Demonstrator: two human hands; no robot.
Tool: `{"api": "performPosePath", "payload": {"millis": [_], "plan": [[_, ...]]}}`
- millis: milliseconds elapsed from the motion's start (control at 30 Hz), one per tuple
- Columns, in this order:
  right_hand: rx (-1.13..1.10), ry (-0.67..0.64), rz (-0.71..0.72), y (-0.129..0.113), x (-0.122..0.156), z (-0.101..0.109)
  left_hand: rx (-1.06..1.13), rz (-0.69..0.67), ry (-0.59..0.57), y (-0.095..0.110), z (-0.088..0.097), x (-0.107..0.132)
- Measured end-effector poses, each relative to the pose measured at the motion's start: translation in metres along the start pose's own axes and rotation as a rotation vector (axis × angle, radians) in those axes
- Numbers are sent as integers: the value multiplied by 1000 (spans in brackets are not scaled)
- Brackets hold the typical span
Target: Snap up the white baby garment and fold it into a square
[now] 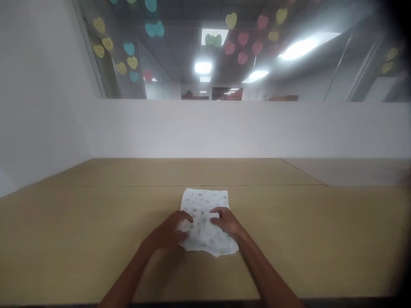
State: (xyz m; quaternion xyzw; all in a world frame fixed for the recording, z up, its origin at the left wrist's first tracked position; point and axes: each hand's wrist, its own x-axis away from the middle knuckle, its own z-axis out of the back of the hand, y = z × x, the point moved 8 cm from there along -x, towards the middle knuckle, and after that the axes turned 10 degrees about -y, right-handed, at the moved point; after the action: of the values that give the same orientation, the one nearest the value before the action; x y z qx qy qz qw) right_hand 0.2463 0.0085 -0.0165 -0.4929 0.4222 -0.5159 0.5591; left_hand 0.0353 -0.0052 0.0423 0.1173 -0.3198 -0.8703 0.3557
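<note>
A piece of thin white cloth [205,197] with a small grey and green print lies on the wooden table in front of me. Its far edge is fairly straight, while the near edge is wavy and the middle is creased. At its left side my left hand [173,229] has its fingers closed on a bunched bit of the cloth; motion smears the lower fingers. From the right, my right hand [227,222] pinches a fold of it between thumb and forefinger. Whether the cloth is a garment or a plain sheet, I cannot tell.
The light wooden table [96,222] has a seam across it and a greyish panel [359,171] at the back right. A white wall [192,128] rises behind, with a window above bearing several heart-shaped sticky notes [230,20]. Another white wall [41,94] bounds the left.
</note>
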Motion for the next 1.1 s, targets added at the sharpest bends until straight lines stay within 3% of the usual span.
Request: {"api": "performPosePath", "payload": {"millis": [200,500,700,867,1000,1033,1100], "plan": [[145,-34,20,-5,4,-3,-65,19,59,-26,-16,16],[340,-98,105,-15,3,-5,-66,88,195,-28,-22,34],[456,-95,201,-21,8,-6,-61,92,155,-17,-16,40],[532,76,228,-29,8,5,-75,16,179,8,-8,21],[625,324,322,-44,23,10,-269,-74,61,14,-36,-8],[678,316,371,-46,28,3,-321,-74,25,10,-45,-14],[821,174,464,-43,36,-19,-392,-60,-10,0,-58,-21]]}}
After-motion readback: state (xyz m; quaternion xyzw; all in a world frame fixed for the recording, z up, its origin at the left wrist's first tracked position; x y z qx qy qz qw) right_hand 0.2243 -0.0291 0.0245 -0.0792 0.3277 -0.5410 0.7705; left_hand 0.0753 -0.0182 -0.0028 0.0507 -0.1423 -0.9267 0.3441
